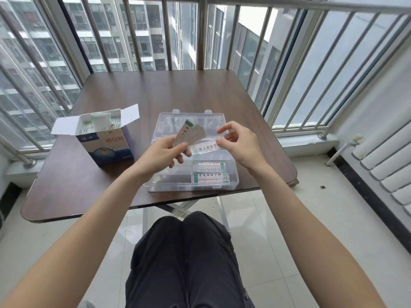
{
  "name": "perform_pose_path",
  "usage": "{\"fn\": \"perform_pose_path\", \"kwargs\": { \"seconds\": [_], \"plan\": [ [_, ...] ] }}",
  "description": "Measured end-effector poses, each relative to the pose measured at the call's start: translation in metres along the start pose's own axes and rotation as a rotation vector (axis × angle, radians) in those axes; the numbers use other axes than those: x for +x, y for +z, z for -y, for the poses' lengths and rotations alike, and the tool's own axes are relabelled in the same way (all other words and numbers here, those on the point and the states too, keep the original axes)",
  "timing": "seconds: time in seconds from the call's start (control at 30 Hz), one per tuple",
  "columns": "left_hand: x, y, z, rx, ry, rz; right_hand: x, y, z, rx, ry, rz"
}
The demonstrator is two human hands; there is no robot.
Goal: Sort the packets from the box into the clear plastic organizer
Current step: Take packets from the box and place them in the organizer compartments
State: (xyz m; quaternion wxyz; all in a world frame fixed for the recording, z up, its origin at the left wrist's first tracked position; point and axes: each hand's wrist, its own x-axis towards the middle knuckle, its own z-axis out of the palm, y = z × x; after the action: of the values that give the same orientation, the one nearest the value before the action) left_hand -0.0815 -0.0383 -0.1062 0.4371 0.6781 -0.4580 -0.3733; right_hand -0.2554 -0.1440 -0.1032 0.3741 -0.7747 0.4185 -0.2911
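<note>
Both hands point(198, 145) hold packets point(193, 132) above organizer point(231, 181).

This is an enclosed balcony of a high-rise flat, a home setting. Metal railings point(200, 32) run in front of tall windows point(311, 70), and beyond them stand apartment towers point(124, 41) at the same height. A white radiator point(387, 167) lines the right wall, the floor is pale glossy tile point(278, 230), and a brown folding table point(155, 90) fills the corner.
</note>
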Motion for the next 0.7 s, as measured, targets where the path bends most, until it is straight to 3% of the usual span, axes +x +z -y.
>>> {"fn": "perform_pose_path", "kwargs": {
  "seconds": [0.1, 0.3, 0.47, 0.53, 0.6, 0.7],
  "plan": [
    [0.002, -0.009, 0.001, 0.003, 0.002, -0.064, -0.003, -0.003, -0.009, -0.21, 0.014, -0.012],
    [0.003, -0.007, -0.006, -0.001, -0.012, 0.038, -0.009, 0.006, -0.001, -0.565, -0.058, 0.133],
    [0.007, 0.001, -0.009, 0.05, 0.005, 0.089, -0.009, -0.005, -0.002, -0.703, -0.174, 0.022],
    [0.008, 0.003, -0.01, 0.086, 0.021, 0.1, -0.01, -0.01, -0.004, -0.559, -0.183, -0.067],
    [0.008, 0.006, -0.012, 0.139, 0.048, 0.1, -0.009, -0.013, -0.001, -0.198, -0.082, -0.082],
    [0.009, 0.011, -0.014, 0.208, 0.118, 0.089, -0.006, -0.012, 0.016, 0.297, 0.217, 0.139]
  ]
}}
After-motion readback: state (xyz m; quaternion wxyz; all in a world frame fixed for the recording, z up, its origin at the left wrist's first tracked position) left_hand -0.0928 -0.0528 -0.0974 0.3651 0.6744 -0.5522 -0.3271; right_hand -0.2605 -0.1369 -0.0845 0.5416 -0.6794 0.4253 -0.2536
